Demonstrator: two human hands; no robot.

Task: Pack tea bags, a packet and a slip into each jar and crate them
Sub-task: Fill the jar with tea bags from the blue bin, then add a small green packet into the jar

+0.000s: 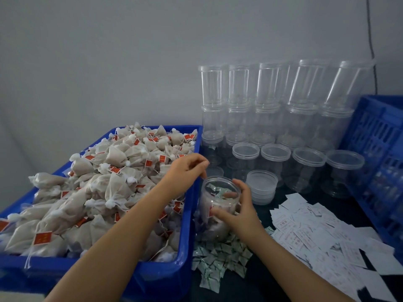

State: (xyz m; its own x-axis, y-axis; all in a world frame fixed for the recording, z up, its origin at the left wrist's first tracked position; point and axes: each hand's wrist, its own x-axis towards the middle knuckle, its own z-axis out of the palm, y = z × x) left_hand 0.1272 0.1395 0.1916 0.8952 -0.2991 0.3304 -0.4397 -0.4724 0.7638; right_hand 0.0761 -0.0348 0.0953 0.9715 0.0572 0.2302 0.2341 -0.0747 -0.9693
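Tea bags (pixel 104 188) heap high in the blue bin (pixel 187 236) at left, and just beside its right wall the open jar (pixel 219 205), tilted and partly filled, is gripped around its side by the right hand (pixel 238 209), while the left hand (pixel 188 168) hovers over its mouth with fingers loosely curled, holding nothing visible. Small packets (pixel 220 258) lie before the jar, paper slips (pixel 322 232) spread to its right, stacked lids (pixel 261 186) and empty jars (pixel 277 118) crowd behind, and a blue crate (pixel 379 149) stands far right.

A clear open jar (pixel 219 205), tilted and part-filled with tea bags and a packet, stands between a blue bin (pixel 187 253) heaped with red-tagged tea bags (pixel 104 192), green-white packets (pixel 220 258), white slips (pixel 316 234) and a blue crate (pixel 379 149).
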